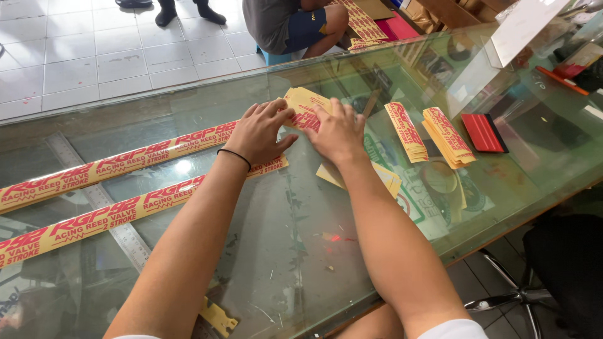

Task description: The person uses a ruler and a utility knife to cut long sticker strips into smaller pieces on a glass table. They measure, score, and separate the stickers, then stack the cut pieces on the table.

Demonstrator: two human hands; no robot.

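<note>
Glass-topped desk (282, 251) spanning the view. Across its left part, two long yellow sticker strips (113, 164) with red lettering, lying side by side, with a steel ruler (125, 235) slanting beneath them. Right of centre, two small stacks of cut stickers (433, 133), then a red squeegee (483, 132). At the middle, a yellow sticker sheet (306, 108) lying flat, pressed down by left hand (260, 133) and right hand (339, 133); fingers spread and flat, grasping nothing.
</note>
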